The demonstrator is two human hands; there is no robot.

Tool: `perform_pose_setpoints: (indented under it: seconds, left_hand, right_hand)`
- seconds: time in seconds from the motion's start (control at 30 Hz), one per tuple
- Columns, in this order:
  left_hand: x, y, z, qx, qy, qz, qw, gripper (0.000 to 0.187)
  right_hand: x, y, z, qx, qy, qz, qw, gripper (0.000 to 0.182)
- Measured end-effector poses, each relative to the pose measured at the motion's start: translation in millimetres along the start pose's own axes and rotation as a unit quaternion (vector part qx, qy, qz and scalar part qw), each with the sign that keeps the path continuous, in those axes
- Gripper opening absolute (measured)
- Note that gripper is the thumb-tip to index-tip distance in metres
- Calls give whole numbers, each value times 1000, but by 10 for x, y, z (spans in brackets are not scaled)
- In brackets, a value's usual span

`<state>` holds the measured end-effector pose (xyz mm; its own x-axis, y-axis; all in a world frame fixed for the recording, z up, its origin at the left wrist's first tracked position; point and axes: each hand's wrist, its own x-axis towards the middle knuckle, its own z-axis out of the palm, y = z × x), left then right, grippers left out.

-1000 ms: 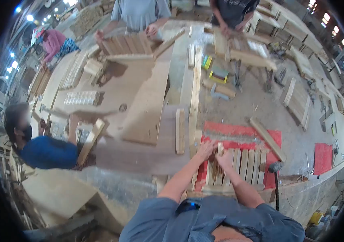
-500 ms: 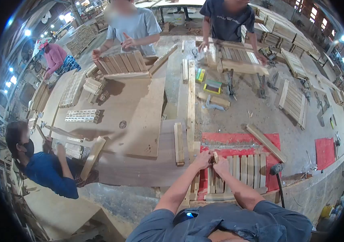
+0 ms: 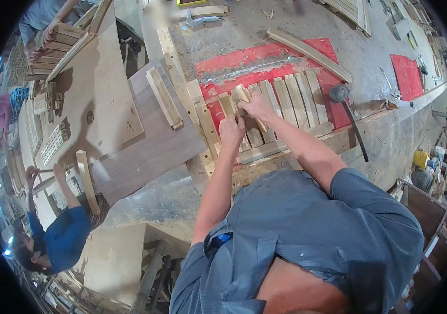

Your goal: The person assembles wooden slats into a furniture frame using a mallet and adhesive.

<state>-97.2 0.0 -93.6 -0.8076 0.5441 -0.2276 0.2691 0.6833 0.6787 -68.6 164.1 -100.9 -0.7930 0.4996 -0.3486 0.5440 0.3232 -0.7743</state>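
Both of my hands are over a row of wooden slats [image 3: 285,97] on the red sheet [image 3: 244,56]. My right hand [image 3: 257,106] is closed around a wooden slat [image 3: 242,93], whose far end sticks up past the fingers. Just left and nearer to me, my left hand [image 3: 232,129] is a fist beside that slat; its fingers hide whatever they grip. A dark spot shows between the two hands. Along the near ends of the slats runs a wooden rail [image 3: 270,149]. To the right lies a mallet with a dark head [image 3: 339,93].
A loose wooden bar [image 3: 310,54] lies across the red sheet's far side. Left of the slats are a long holed strip [image 3: 174,63] and a short bar pair [image 3: 164,98]. A co-worker in a blue shirt [image 3: 67,238] handles a stick at left; another person's hands touch a slatted piece [image 3: 58,44].
My view has tilted down and turned, so the bench appears higher and rotated. My hands stay together at the slats, the left now lower beside the right.
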Motion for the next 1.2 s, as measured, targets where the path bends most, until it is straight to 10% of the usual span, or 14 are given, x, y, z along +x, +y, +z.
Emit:
perform_pose_setpoints:
  seconds: [0.17,0.4,0.6,0.8,1.2]
  left_hand:
    - [-22,-119,255,-30,126,30,991,21]
    - [-183,15,15,-210,54,-22,976,28]
    - [-182,241,-108,-180,17,-34,983,29]
    - [-121,179,190,13,102,-41,994,23]
    - [-391,290,253,30,45,5,999,10]
  right_hand:
    - [-132,-238,-7,8,-66,-78,995,37]
    - [81,66,-20,-24,-147,-37,988,43]
    - [95,50,-71,39,-163,-43,985,34]
    - [26,6,-249,-93,33,-97,990,30]
    - [-121,191,-312,-209,-45,-20,977,38]
